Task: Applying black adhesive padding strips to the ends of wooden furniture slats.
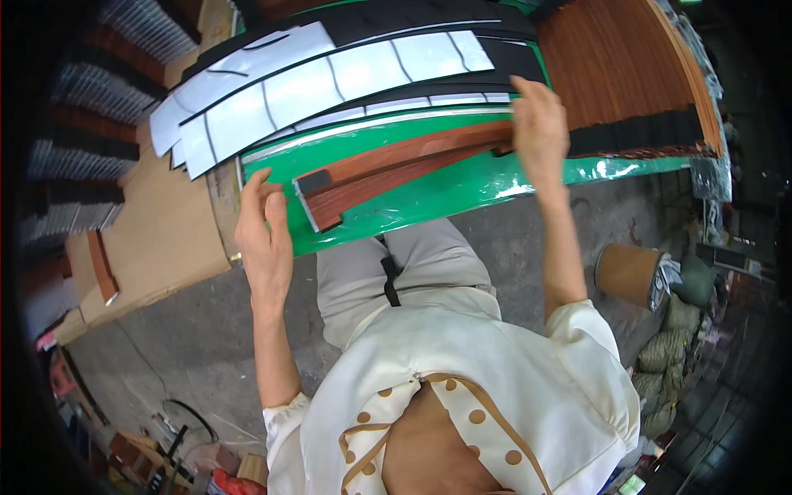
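A folded wood-grain strip (388,177), reddish brown with a dark patch near its left end, lies on the green table cover (437,202) in front of me. My left hand (266,235) hovers just left of that end, fingers apart and nothing in them. At the strip's other end is my right hand (540,136), its fingers loosely spread; whether they touch the strip I cannot tell. Beyond the strip lie white sheets (355,82) crossed by dark lines, over black sheets (404,25).
A tall stack of wood-grain panels (619,66) with black ends stands right of my right hand. Several bundles of strips (99,91) line the left, beside brown cardboard (165,227). A brown drum (629,276) and sacks (668,338) are on the floor at right.
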`<state>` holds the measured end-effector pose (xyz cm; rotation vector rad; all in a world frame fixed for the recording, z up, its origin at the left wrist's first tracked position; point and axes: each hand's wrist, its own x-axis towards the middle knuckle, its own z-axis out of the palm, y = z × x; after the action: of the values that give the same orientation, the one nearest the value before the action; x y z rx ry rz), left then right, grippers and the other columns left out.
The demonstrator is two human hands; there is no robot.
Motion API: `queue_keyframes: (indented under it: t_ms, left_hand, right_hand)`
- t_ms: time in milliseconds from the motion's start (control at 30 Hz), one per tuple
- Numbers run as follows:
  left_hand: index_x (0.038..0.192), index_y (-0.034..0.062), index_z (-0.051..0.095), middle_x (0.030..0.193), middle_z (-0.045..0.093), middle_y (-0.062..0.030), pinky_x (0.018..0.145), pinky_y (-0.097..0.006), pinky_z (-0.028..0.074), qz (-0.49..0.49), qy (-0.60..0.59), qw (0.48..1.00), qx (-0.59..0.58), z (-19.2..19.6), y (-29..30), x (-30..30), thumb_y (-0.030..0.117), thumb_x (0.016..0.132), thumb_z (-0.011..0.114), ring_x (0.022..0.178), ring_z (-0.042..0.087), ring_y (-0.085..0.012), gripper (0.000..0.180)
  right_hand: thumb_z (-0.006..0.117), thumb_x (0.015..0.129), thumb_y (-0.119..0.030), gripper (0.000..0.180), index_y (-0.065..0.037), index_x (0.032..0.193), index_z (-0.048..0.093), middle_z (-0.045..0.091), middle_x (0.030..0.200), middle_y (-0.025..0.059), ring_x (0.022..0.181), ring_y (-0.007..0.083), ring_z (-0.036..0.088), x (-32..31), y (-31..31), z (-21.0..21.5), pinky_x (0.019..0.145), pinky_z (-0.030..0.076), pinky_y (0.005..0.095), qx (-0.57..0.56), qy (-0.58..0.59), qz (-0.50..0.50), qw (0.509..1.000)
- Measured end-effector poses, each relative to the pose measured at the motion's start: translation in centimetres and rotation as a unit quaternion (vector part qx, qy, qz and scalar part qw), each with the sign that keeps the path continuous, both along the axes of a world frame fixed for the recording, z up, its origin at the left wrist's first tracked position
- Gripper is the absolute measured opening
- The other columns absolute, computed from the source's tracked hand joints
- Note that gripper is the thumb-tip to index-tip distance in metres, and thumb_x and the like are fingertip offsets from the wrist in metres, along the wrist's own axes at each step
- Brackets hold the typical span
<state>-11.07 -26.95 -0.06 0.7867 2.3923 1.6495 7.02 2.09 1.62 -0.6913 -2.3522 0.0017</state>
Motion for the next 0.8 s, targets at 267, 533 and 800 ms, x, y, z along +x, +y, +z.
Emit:
queue_keyframes:
  t_ms: [267, 533, 800]
  left_hand:
    - [0.106, -0.0017, 0.062, 0.100, 0.064, -0.0159, 0.079, -0.029, 0.046, -0.045, -0.020, 0.996, -0.068, -1.1, -0.7, 0.6, 0.019, 0.090, 0.056, 0.090, 0.061, -0.0216, 0.027]
    - [0.113, 0.0051, 0.058, 0.113, 0.059, -0.0146, 0.087, -0.039, 0.045, -0.062, 0.138, 0.984, -0.098, -5.2, -3.4, 2.0, 0.008, 0.070, 0.072, 0.104, 0.056, -0.0317, 0.045]
    - [0.119, 0.0018, 0.054, 0.115, 0.058, -0.0185, 0.092, -0.041, 0.042, 0.271, 0.193, 0.925, -0.184, -2.4, -19.1, -11.0, 0.014, 0.081, 0.064, 0.107, 0.054, -0.0345, 0.041]
  right_hand:
    - [0.059, 0.090, -0.016, 0.026, 0.002, 0.109, 0.062, 0.066, 0.100, 0.0079, 0.091, 0.0097, 0.058, 6.3, 5.1, -4.5, 0.081, 0.045, 0.0244, -0.412, 0.104, -0.033, 0.904]
    - [0.059, 0.088, -0.012, 0.028, -0.003, 0.114, 0.061, 0.063, 0.113, 0.0106, 0.100, 0.0187, 0.059, 5.9, 3.4, -8.4, 0.089, 0.043, 0.0307, -0.273, 0.033, -0.007, 0.961]
    - [0.046, 0.095, -0.006, 0.031, 0.002, 0.124, 0.050, 0.053, 0.125, 0.0128, 0.116, 0.0191, 0.050, 5.8, 3.3, -6.4, 0.098, 0.038, 0.0305, -0.326, 0.179, -0.001, 0.928]
